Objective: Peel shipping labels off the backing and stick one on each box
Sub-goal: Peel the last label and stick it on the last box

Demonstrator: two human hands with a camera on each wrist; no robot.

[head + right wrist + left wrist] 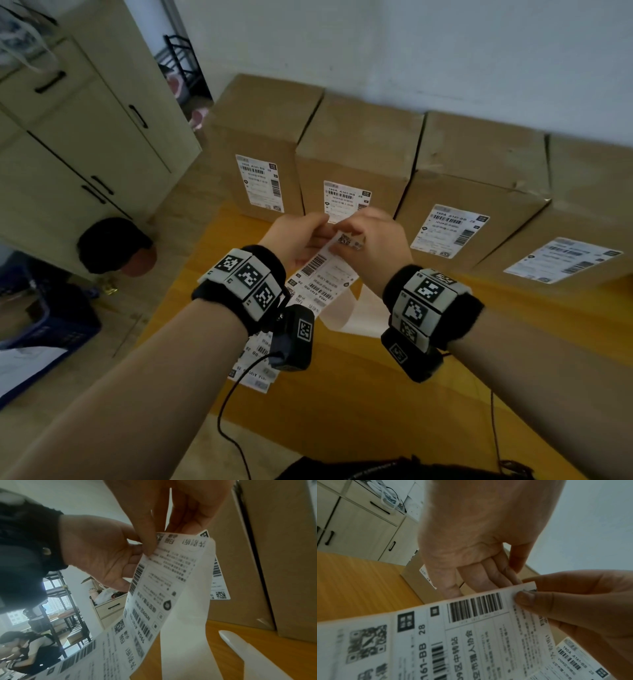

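A: On the tabletop [428, 411], what stands?
B: Four cardboard boxes [356, 161] in a row, each labelled; above it, left hand [294, 236] and right hand [373, 240] pinch the label strip [322, 274], fingers [527, 599] clamped on its top edge.

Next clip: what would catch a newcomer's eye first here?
Both hands meet at centre, the left hand and right hand pinching the top end of a strip of shipping labels that trails down to the wooden table. Behind them stand four cardboard boxes in a row, each already bearing a white label.
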